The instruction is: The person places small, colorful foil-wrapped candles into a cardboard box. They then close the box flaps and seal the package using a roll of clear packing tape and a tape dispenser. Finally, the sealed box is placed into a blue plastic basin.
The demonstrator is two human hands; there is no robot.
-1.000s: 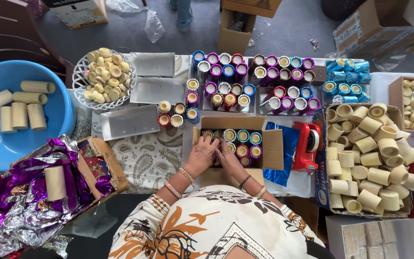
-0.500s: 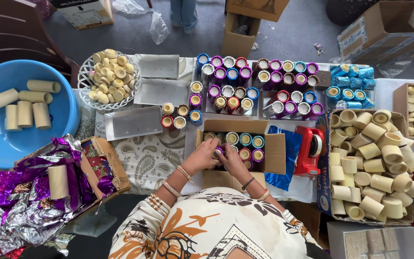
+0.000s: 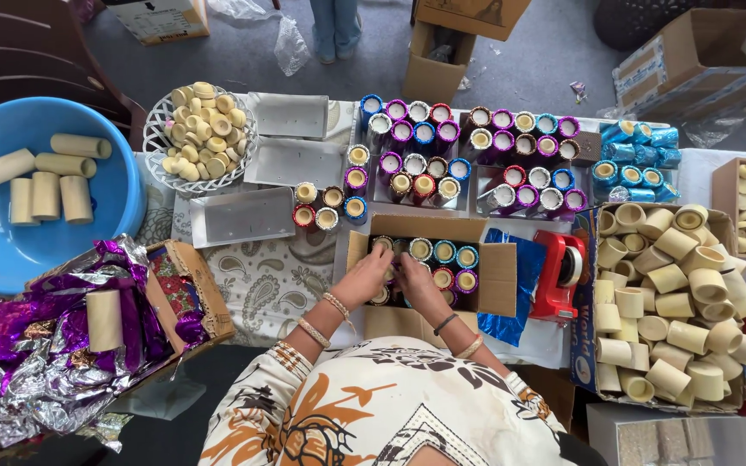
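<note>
Head view. Both hands work inside a small open cardboard box [image 3: 494,278] near the front edge of the table [image 3: 261,285]. The left hand [image 3: 364,278] reaches into the box's left side, fingers curled down among the foil-wrapped tubes [image 3: 444,252]; the right hand [image 3: 420,285] lies just beside it, touching or nearly so, fingers bent over the same tubes. Probably each hand pinches a tube, but the fingertips are hidden, so I cannot tell the grip. Wrapped tubes stand upright in rows along the box's far side.

Right of the box: blue foil sheet [image 3: 524,285], then a red tape dispenser [image 3: 560,274]. Large carton of bare cardboard tubes [image 3: 675,302] at the table's right edge. Far side: trays of wrapped tubes [image 3: 468,147]. Left edge: blue basin [image 3: 123,194] holding plain tubes; white wire basket [image 3: 153,129] of small caps; purple foil [image 3: 36,345] at the front-left corner.
</note>
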